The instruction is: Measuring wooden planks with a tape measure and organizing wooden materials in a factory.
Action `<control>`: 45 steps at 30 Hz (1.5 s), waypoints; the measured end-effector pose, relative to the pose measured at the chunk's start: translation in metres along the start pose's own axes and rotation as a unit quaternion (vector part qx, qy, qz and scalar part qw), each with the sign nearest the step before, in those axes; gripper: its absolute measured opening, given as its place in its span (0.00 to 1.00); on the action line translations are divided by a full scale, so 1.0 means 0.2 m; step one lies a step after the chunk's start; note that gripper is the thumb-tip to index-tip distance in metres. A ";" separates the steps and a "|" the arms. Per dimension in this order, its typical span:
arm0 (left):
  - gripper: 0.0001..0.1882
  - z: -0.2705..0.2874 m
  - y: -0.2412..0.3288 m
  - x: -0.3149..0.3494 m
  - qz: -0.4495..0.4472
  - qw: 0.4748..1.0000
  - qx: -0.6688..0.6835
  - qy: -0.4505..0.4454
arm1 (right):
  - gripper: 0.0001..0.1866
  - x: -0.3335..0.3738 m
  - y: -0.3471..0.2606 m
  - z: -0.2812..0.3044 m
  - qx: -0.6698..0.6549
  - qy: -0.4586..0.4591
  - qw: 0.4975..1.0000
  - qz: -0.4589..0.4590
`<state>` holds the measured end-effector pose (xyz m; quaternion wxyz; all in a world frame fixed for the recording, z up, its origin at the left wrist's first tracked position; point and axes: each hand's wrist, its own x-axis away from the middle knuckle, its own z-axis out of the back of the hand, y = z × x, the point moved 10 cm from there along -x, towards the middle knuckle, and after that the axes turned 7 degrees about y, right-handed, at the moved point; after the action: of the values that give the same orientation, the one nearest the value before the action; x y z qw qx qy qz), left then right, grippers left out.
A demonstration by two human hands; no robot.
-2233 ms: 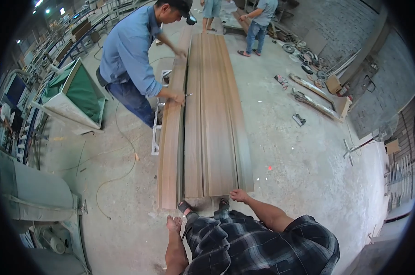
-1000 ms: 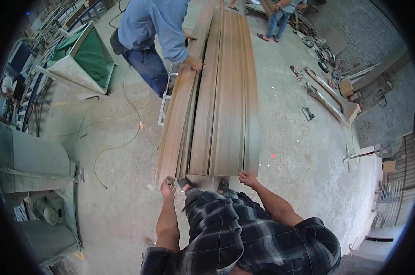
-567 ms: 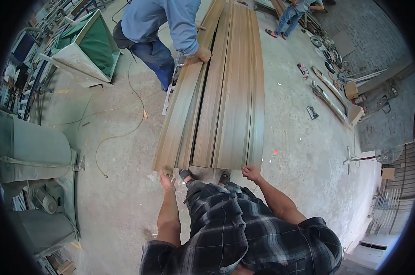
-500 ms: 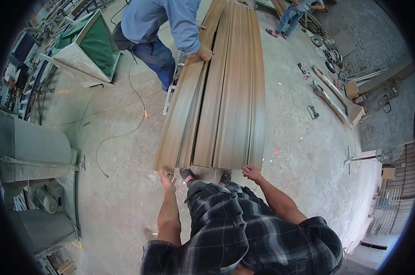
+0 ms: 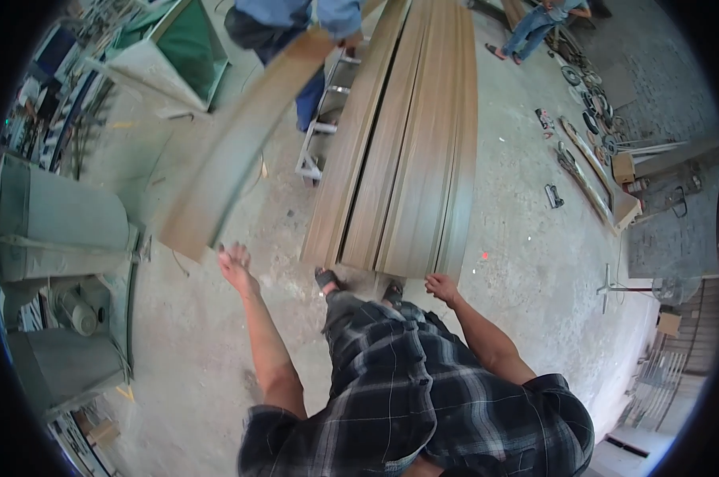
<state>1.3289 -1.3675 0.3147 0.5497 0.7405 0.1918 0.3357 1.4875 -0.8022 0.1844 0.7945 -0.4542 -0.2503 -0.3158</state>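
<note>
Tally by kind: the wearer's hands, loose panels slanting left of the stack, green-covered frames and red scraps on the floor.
Wearer's hands: 2 (left hand, right hand)
Loose panel left of the stack: 1
Green-covered frame: 1
Red scrap: 1
Total: 5

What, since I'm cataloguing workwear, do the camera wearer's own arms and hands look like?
The left hand and right hand are bare, with no gloves visible. Both forearms are uncovered, with no watch or cable showing, below short sleeves of a black plaid cloth shirt crossed by grey and white bands.

Head-worn fisheye, downward, seemingly forward-tilted
</note>
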 end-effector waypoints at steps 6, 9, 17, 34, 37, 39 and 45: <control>0.21 0.24 -0.13 -0.08 0.034 0.996 -0.031 0.075 | 0.14 0.03 -0.03 -0.11 -0.034 -0.058 0.998 0.007; 0.11 0.32 -0.43 0.05 0.125 0.985 -0.096 0.071 | 0.15 0.03 -0.06 -0.13 -0.019 -0.065 0.998 -0.001; 0.12 0.34 -0.96 0.55 0.203 0.959 -0.194 0.025 | 0.16 -0.05 -0.06 -0.26 0.093 -0.147 0.985 0.010; 0.22 0.01 -1.21 -0.10 -0.040 0.914 -0.370 -0.163 | 0.16 -0.32 -0.95 -1.31 0.197 -0.178 0.956 0.124; 0.21 0.03 -1.22 -0.13 -0.019 0.917 -0.356 -0.180 | 0.17 -0.41 -1.00 -1.42 0.166 -0.142 0.972 0.081; 0.20 0.02 -1.22 -0.15 -0.017 0.921 -0.345 -0.179 | 0.20 -0.44 -1.03 -1.48 0.191 -0.133 0.967 0.099; 0.20 0.03 -1.19 -0.16 -0.035 0.916 -0.365 -0.166 | 0.30 -0.50 -1.05 -1.55 0.177 -0.106 0.975 0.082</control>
<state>1.3317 -1.3156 0.0810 0.8168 0.5266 -0.0119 0.2353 1.3020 -1.1282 0.0918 0.8546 -0.3559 -0.3470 -0.1504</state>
